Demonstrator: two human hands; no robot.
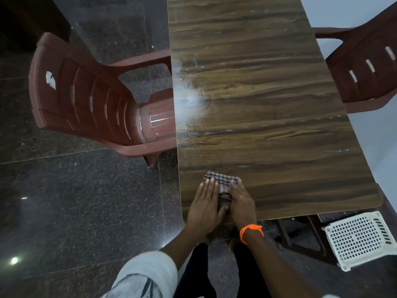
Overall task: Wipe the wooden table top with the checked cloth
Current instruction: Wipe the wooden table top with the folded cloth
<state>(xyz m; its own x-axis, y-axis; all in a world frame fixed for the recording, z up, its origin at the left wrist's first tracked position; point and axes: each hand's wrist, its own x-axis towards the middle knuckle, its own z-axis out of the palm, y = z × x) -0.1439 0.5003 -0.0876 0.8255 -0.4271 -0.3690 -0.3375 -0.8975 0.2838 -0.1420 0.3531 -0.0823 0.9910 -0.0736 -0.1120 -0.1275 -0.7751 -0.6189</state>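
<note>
A long wooden table top (268,108) runs away from me, with a hazy wet patch near its left edge at mid length. The folded checked cloth (223,179) lies near the table's near left corner. My left hand (205,208) lies flat on the cloth's left part, fingers straight and together. My right hand (241,203), with an orange thread on the wrist, presses on the cloth's right part, fingers bent over it. Both hands cover most of the cloth; only its far edge shows.
A red-brown plastic chair (86,100) stands against the table's left side, another red-brown chair (369,67) at the right side. A white perforated stool (358,237) sits on the floor by the near right corner. The floor (75,211) is dark polished stone.
</note>
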